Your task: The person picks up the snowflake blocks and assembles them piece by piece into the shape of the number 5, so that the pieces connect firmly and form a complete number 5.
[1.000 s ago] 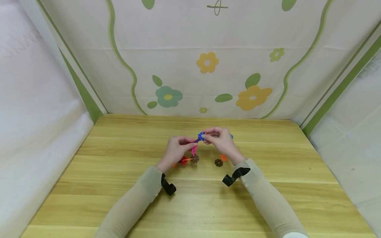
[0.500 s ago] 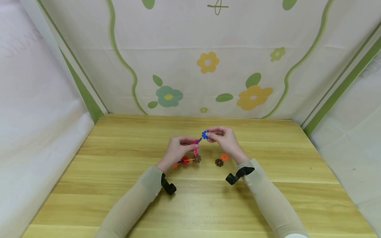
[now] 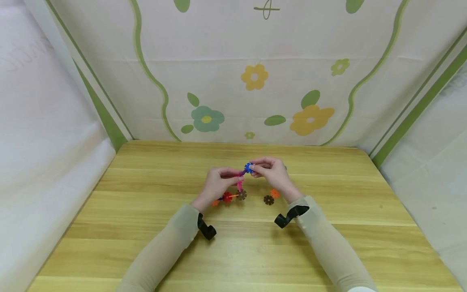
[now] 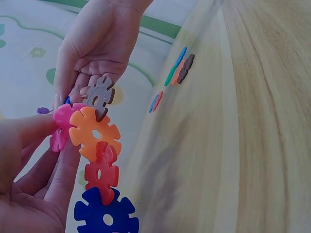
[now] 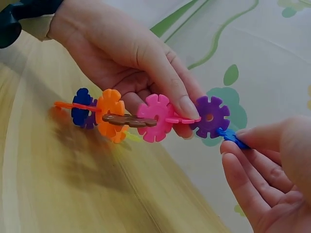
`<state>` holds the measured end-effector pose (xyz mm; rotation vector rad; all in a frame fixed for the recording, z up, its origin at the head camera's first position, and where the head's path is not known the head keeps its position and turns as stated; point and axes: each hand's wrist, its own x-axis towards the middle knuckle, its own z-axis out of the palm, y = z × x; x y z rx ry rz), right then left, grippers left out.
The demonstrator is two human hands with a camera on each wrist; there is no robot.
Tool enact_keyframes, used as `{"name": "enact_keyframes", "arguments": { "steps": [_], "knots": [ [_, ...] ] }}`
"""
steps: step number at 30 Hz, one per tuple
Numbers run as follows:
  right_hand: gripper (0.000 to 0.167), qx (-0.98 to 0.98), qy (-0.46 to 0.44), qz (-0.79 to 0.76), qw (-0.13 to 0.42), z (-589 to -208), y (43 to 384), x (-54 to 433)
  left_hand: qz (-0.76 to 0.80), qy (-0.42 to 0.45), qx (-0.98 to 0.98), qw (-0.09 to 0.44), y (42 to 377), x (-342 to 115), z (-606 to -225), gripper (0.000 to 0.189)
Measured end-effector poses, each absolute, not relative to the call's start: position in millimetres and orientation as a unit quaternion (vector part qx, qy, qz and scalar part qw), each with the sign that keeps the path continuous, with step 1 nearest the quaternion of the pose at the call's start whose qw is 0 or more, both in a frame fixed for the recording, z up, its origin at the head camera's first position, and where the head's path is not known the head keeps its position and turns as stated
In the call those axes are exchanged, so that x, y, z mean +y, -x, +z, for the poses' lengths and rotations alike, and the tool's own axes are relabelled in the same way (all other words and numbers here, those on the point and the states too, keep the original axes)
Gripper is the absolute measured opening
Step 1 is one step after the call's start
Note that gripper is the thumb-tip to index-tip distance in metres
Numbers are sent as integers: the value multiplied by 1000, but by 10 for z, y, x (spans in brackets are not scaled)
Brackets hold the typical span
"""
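My left hand pinches a chain of interlocked plastic snowflake discs by its pink part. At the chain's end stands a purple snowflake disc. My right hand pinches a blue snowflake disc between thumb and fingers, its edge against the purple one; whether their slots interlock I cannot tell. Further along hang another pink disc, a brown disc, an orange disc, a red disc and a dark blue disc. The chain is held above the table.
Loose discs lie on the wooden table below my right hand, among them a brown one and an orange one. Several more show edge-on in the left wrist view, including a green one. A flower-printed cloth stands behind.
My right hand drew the blue disc slightly up and right, apart from the purple disc, then brought it back against it. My left hand and the chain have barely shifted.
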<state>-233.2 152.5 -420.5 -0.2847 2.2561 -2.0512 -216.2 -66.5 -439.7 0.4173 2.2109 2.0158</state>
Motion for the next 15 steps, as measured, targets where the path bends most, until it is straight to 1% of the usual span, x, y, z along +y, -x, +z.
{"name": "enact_keyframes", "arguments": {
  "steps": [8, 15],
  "knots": [
    [24, 710, 75, -698, 55, -4247, 2349, 1500, 665, -140, 733, 46, 2168, -661, -4412, 17],
    [25, 694, 53, -715, 67, -4251, 2338, 1491, 663, -151, 733, 36, 2155, -654, -4416, 20]
  ]
}}
